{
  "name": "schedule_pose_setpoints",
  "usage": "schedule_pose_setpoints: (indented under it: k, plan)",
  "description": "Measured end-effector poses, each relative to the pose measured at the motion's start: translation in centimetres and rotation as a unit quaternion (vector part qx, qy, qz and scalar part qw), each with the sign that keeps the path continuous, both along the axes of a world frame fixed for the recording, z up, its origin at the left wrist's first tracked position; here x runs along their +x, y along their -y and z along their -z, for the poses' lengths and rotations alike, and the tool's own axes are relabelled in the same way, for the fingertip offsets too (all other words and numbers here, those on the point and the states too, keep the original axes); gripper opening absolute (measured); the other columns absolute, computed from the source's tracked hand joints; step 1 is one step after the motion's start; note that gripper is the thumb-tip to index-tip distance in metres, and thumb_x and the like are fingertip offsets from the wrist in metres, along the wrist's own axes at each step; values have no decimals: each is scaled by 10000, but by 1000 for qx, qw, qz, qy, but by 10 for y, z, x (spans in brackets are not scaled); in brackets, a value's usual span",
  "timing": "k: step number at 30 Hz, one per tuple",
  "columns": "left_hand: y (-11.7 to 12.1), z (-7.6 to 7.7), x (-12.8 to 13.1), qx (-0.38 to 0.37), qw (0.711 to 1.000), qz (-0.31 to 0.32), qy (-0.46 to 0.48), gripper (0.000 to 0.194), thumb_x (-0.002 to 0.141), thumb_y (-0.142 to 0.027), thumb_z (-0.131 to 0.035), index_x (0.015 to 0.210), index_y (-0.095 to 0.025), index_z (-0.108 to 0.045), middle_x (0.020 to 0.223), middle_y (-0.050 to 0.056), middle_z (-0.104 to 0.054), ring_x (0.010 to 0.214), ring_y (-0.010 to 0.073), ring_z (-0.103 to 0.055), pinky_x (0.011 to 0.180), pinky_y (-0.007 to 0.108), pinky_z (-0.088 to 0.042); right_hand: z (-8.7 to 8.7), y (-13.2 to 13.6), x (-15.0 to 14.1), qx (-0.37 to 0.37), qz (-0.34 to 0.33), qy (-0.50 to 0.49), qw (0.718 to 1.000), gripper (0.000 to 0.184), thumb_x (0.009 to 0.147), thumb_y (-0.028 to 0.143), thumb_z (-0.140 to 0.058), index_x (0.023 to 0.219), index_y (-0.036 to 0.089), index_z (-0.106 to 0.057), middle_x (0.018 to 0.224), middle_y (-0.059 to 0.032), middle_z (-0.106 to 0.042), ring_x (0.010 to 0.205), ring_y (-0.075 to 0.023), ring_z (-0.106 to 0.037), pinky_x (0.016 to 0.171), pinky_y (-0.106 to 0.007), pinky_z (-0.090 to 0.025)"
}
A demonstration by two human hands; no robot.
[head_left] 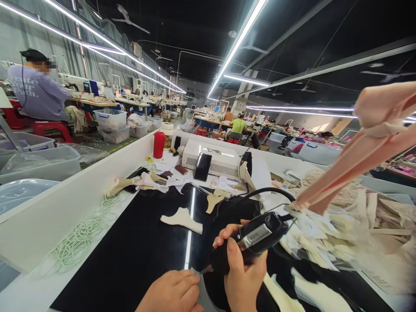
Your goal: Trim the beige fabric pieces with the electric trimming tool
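My right hand (243, 273) is wrapped round a black corded handheld power tool (256, 234) with a silver panel; its working end is hidden below. Pink fabric strips (338, 169) run from the tool's cord end up to the right. Closed fingers of my left hand (173, 292) press on the edge of a grey sheer fabric piece (208, 292) just left of the tool. Beyond both hands a cream cut fabric piece (182, 219) lies on the shiny black work surface (130, 242). More cream pieces (318, 292) lie right of my right hand.
A white machine (211, 158) stands at the back with a phone (203, 167) leaning on it, beside a red jug (159, 145). Tangled pale green cord (81, 238) lies left. Fabric heaps (325, 234) fill the right. White walls (65, 203) edge the table. A person in purple (40, 91) sits far left.
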State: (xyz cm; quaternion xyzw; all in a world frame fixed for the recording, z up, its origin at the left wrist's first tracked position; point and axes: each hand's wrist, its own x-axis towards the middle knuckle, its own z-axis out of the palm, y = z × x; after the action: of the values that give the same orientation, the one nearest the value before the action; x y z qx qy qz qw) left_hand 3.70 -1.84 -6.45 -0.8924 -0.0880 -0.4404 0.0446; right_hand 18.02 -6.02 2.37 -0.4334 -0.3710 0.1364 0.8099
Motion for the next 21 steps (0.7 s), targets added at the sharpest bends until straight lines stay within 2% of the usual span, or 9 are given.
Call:
schedule_pose_setpoints:
  k: [3,8,14,21]
  plan:
    - [0,2,1,9,1000,-5,4,470,1159,-272,-284,860,-175,-633,921,-2,-795,857,132,-772,708,243,-591,1,-3,1,24,-14,18,999,318,949,292,-728,1208,290,-543,843,33,-657,647,-135,-639,613,-291,-576]
    - [0,3,1,10,1000,-7,2,444,1158,-290,-330,860,-167,-635,931,-6,-787,863,128,-763,730,240,-586,6,-5,-2,5,-15,14,1000,322,954,276,-720,1215,301,-534,867,33,-667,640,-125,-646,621,-278,-569]
    - [1,-2,1,23,1000,-13,11,503,1169,-304,-274,831,-175,-622,896,-23,-787,841,112,-764,736,226,-580,5,-6,-3,-4,-4,11,1000,284,964,296,-713,1195,301,-547,848,39,-663,632,-117,-637,639,-279,-572]
    - [0,-5,0,24,999,-13,19,497,1166,-296,-273,847,-175,-635,894,-16,-790,828,110,-764,712,219,-581,6,-11,-7,4,-15,-4,1000,326,949,304,-737,1207,309,-538,864,44,-670,647,-112,-645,659,-273,-583]
